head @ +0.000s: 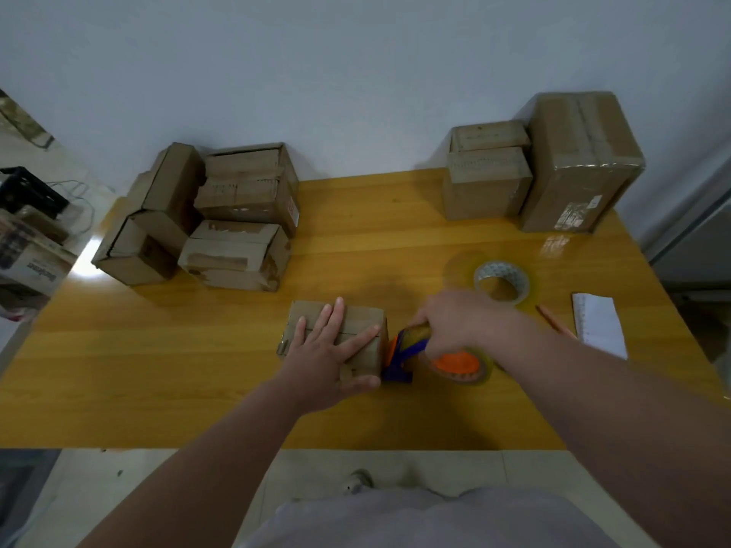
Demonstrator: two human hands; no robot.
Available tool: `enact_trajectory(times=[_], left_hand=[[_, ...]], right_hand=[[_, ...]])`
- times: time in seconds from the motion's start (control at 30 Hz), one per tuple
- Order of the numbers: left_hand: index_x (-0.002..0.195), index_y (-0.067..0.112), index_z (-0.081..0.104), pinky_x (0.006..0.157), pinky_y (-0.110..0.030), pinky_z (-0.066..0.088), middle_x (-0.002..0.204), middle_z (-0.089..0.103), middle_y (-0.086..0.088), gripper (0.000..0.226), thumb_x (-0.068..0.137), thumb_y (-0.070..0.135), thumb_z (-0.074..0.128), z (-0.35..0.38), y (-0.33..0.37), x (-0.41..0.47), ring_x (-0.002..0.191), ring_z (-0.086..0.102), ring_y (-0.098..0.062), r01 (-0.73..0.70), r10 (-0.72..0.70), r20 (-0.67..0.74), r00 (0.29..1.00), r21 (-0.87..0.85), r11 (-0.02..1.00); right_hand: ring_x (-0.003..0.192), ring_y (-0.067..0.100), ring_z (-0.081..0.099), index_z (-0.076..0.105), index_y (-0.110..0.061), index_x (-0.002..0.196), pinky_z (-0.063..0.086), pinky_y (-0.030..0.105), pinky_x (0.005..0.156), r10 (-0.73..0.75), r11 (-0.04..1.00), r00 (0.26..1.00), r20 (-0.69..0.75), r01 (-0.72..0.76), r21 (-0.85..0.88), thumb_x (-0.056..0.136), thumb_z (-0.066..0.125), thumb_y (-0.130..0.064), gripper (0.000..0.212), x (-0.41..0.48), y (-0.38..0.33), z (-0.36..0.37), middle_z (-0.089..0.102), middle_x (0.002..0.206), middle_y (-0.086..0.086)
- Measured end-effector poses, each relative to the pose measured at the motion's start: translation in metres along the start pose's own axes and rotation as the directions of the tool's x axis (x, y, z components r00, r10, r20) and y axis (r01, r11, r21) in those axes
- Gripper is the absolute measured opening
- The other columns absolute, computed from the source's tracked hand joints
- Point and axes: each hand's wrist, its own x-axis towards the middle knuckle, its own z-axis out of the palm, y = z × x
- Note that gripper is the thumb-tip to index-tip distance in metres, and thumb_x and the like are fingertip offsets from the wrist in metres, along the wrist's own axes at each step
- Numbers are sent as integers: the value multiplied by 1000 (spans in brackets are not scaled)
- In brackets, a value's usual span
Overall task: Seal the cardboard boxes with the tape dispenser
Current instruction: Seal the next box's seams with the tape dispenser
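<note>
— Where is the box being sealed?

— The small cardboard box [362, 317] sits on the wooden table [178, 369], near its front edge and about the middle.

— And the left hand?

— The left hand [320, 357] lies flat on the box's top, fingers straight and spread, thumb down along the near side.

— The dispenser?

— The blue and orange tape dispenser [411, 346] is just right of the box, with its front end against the box's right side. The right hand [455, 314] grips it from above, fingers curled round the handle. That hand is blurred, so finer detail of the fingers is lost. The orange-cored roll [459, 363] on the dispenser sticks out below the hand.

— What lies around?

— A spare roll of clear tape [502, 284] lies flat behind the right hand. Right of it are a pencil [555, 320] and a white slip of paper [599, 324]. A cluster of small boxes [221, 219] is stacked at the far left of the table, and more boxes [546, 164] stand at the far right against the wall.
</note>
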Motion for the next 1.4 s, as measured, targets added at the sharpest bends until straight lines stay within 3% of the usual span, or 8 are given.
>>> enact_trajectory(times=[0.2,0.37,0.6,0.8,0.93,1.03,1.17,1.4], left_hand=[[134,62,-17,112,-49,-17,145,-41,1,77,63,91,-5,1,-1,1,137,-31,-15,14,-14,-14,1000,-9,1000],[139,61,-2,114,-48,-16,152,-32,1,85,61,94,-5,0,0,0,144,-23,-16,24,-28,-41,999,-101,995],[149,48,-3,117,-56,2,161,-9,-2,107,69,72,64,-18,6,13,148,-7,-23,83,-83,-9,996,10,996],[151,41,0,110,-70,13,156,9,5,113,70,54,77,-26,22,26,147,1,-27,115,-115,9,993,17,993],[149,38,14,109,-54,30,148,25,5,113,60,55,82,-43,13,26,136,25,-24,75,-93,-100,991,-169,983],[149,35,17,106,-38,35,145,28,7,113,61,39,89,-57,0,20,130,32,-15,-29,-23,-86,996,-555,831],[150,42,13,107,-42,38,152,26,14,111,69,21,86,-62,-11,11,138,31,-14,90,56,138,989,-853,514],[153,30,-9,105,-28,35,161,13,5,111,81,26,76,-43,-4,-3,141,29,-19,-7,-26,-71,997,-430,903]], right_hand=[[121,21,49,33,-47,144,43,31,73,152,980,971,-184,-124,155,73,64,-70,81,-10,20,43,48,134,-3],[113,18,52,21,-42,150,44,28,74,170,985,911,-377,-148,86,98,47,-47,59,-23,27,73,44,130,0],[116,16,48,8,-47,150,46,28,77,117,993,956,-269,-113,28,100,47,-29,66,-29,24,113,46,126,-2],[119,16,42,15,-44,150,44,27,84,115,993,949,-295,-102,59,96,53,-38,67,-34,20,112,41,126,-2],[125,15,39,23,-36,151,40,26,94,122,989,908,-401,-76,128,87,60,-54,76,-37,18,99,39,134,-4],[138,15,28,9,-34,154,37,29,105,104,963,906,-410,11,270,75,70,-61,104,-35,10,85,24,151,-7],[141,10,18,-9,-36,152,29,28,110,32,860,934,-355,156,486,65,80,-57,126,-27,-12,65,10,155,-15],[133,12,28,7,-26,155,32,23,106,10,904,897,-441,181,388,64,81,-57,121,-16,-29,68,27,142,-5]])
